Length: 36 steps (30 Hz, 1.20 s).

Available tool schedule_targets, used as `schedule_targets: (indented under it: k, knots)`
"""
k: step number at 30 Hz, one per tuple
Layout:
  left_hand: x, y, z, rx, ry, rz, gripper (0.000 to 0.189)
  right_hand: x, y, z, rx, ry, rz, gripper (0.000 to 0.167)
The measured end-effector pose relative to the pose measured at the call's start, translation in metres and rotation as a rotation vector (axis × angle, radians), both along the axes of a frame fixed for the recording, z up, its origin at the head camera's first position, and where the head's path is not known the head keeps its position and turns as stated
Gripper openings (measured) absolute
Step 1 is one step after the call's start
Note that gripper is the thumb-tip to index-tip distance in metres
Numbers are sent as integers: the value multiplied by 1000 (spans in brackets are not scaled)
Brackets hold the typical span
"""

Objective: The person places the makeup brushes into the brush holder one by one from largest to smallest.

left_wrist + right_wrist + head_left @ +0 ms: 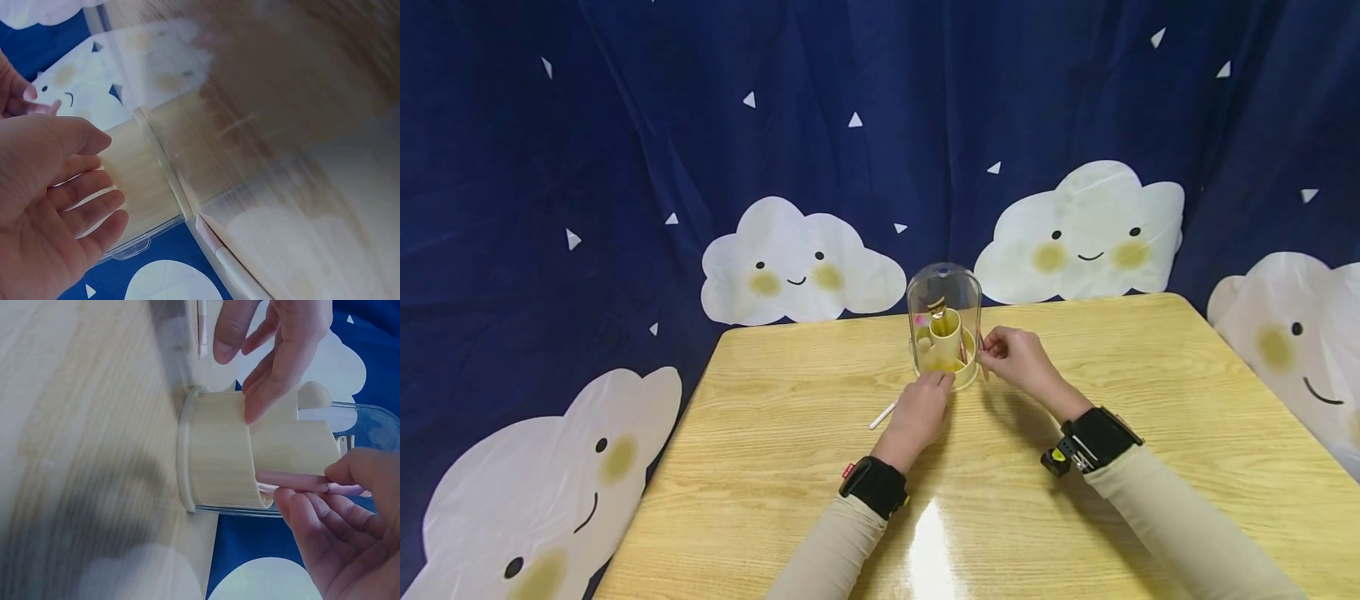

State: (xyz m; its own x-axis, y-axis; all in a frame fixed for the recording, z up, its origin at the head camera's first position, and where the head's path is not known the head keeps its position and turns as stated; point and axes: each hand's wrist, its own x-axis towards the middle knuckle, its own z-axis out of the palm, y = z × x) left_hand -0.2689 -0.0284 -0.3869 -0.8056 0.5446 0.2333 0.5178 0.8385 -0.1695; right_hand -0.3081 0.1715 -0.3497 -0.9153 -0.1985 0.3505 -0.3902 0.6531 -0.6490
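Observation:
A cream round organizer (946, 379) with a taller inner cup (946, 337) stands at the table's far side, under a clear domed cover (944, 279). My right hand (1018, 360) pinches a slim pink stick (300, 482) between thumb and fingers at the organizer's right edge; one end of the stick lies at the rim (252, 450). What kind of stick it is, I cannot tell. In front of the organizer is my left hand (919, 408), its fingers loosely extended; in the right wrist view a fingertip (255, 411) meets the rim.
A white stick (882, 415) lies on the wooden table (790, 467) to the left of my left hand. Inside the organizer are a gold item (937, 307) and a round pale piece (924, 342). A dark blue curtain (940, 142) with cloud shapes hangs behind the table.

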Motion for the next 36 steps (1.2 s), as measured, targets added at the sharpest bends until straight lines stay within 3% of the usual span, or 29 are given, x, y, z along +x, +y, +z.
schedule_targets:
  k: [5,15,26,36]
  knots:
    - [0,0,1,-5,-6,7,47,-6,-2,8,1,-13,-4,9]
    - [-2,1,-3,-21,-24,14,47,-19,-10,18,15,42,-24,11]
    - [-2,1,-2,-19,-37,21,48,-26,-18,8,-40,84,-26,11]
    - [-1,1,-1,-28,-34,26,48,-30,-22,-12,-60,97,-56,13]
